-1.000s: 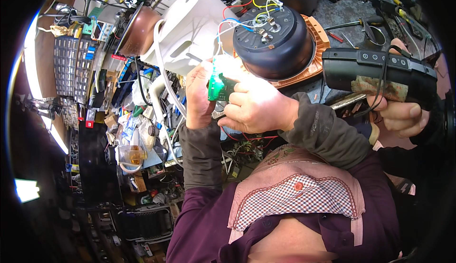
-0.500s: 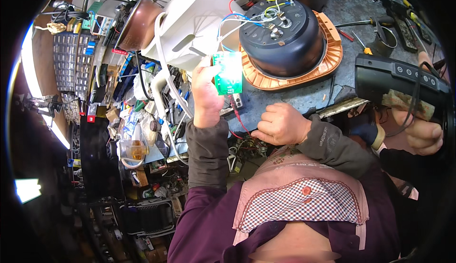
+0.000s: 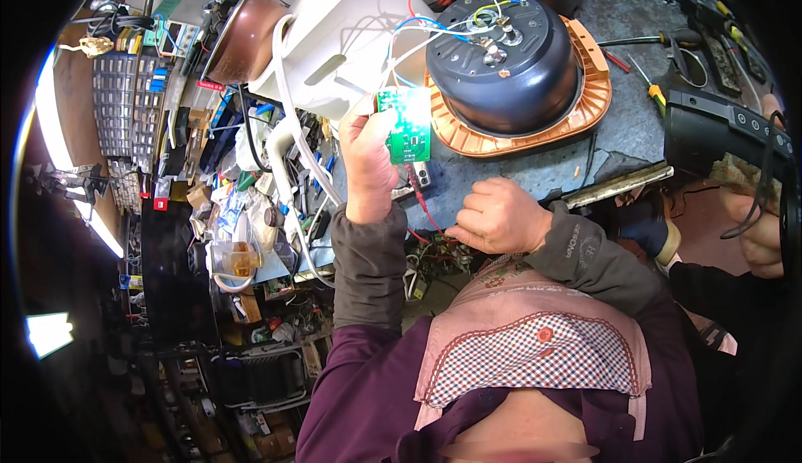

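Note:
My left hand (image 3: 368, 158) is closed on the edge of a green circuit board (image 3: 408, 139), held upright before the white housing (image 3: 351, 41). White and blue wires run from the board's top toward a dark, upturned round cooker body (image 3: 505, 87) in an orange-brown plastic rim (image 3: 464, 141). A thin red wire (image 3: 423, 204) hangs from the board's lower end toward my right hand (image 3: 501, 216). That hand is closed, its thumb and fingers pressed together near the wire. Whether it grips the wire is hidden.
At the right, another person's hand (image 3: 756, 229) holds a black device (image 3: 718, 133) with a row of buttons. Screwdrivers (image 3: 657, 95) and other tools lie on the worn blue bench (image 3: 535, 170). Loose parts crowd the left side, beside a brown bowl (image 3: 242, 37).
The other person's black device has moved right, away from the bench's middle. The board's glare has lessened slightly. My hands keep nearly the same pose.

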`<state>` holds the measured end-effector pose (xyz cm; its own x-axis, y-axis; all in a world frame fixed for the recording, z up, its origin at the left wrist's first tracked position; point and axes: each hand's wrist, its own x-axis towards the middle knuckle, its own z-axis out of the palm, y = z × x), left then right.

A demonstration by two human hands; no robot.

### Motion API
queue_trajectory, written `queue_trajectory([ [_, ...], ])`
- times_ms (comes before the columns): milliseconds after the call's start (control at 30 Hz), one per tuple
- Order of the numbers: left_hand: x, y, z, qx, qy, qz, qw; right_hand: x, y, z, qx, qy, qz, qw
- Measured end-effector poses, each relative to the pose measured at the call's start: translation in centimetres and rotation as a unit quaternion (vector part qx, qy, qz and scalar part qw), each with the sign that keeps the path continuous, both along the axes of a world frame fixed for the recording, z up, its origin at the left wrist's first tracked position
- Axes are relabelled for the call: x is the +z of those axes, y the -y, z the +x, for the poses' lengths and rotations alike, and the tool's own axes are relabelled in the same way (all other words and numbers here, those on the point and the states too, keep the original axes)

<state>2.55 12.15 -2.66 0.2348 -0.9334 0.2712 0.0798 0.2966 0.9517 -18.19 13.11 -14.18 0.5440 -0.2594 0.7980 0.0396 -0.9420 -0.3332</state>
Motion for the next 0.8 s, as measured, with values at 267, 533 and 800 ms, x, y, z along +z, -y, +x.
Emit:
queue_trajectory([
  [267,-0.03,-0.09,-0.32,0.033,0.025,0.000,0.999,-0.23,-0.05,0.04,-0.006,-0.003,-0.006,1.000],
  [533,0.12,-0.21,-0.72,0.046,0.039,-0.005,0.998,-0.40,-0.08,0.13,-0.008,0.003,-0.006,1.000],
  [800,0.17,-0.30,-0.39,0.015,0.019,0.005,1.000,-0.63,-0.05,0.25,-0.004,0.007,-0.008,1.000],
])
